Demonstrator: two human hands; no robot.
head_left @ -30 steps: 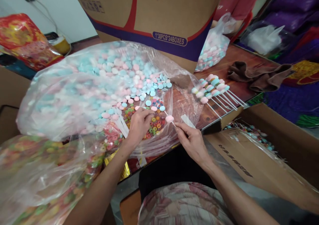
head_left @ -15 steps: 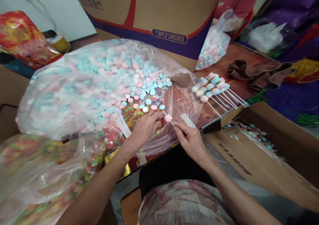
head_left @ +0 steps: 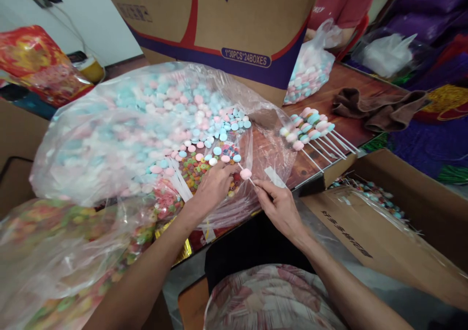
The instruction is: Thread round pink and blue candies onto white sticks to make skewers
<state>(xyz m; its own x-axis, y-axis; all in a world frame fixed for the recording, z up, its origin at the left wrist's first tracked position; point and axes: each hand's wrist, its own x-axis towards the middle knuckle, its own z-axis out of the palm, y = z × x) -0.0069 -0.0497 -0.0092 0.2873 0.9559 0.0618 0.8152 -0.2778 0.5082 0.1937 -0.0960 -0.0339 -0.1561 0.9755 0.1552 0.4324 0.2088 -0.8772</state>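
While the right hand (head_left: 280,204) is pinching a thin white stick (head_left: 252,181) between thumb and fingertips, a pink candy disc (head_left: 245,173) is sitting on the stick's far end, over the near edge of the bench (head_left: 340,84), just right of the open mouth of the big clear bag (head_left: 120,130). The left hand (head_left: 214,184) is curling closed inside that bag mouth, fingertips down among small coloured ring candies (head_left: 193,169); can't tell whether it's actually gripping one.

Handling, my read: the stick is looking light, thin and probably bendy, so hold it low near the bare end, as the right hand is doing, and push along its axis. The disc is looking soft or chalky and light, likely to crack or slip off if squeezed sideways. The rings are tiny and loose, needing a fingertip pinch.

Looks: the disc is pale pink, round and flattish, matte. The big bag is holding a heap of the same discs in pink, blue and white.

To the right, finished sticks (head_left: 314,135) are lying in a row on the bench, each stacked with pastel discs, bare ends pointing right. A brown cloth (head_left: 380,108) is lying further right, and a large cardboard box (head_left: 226,23) is standing at the far side.
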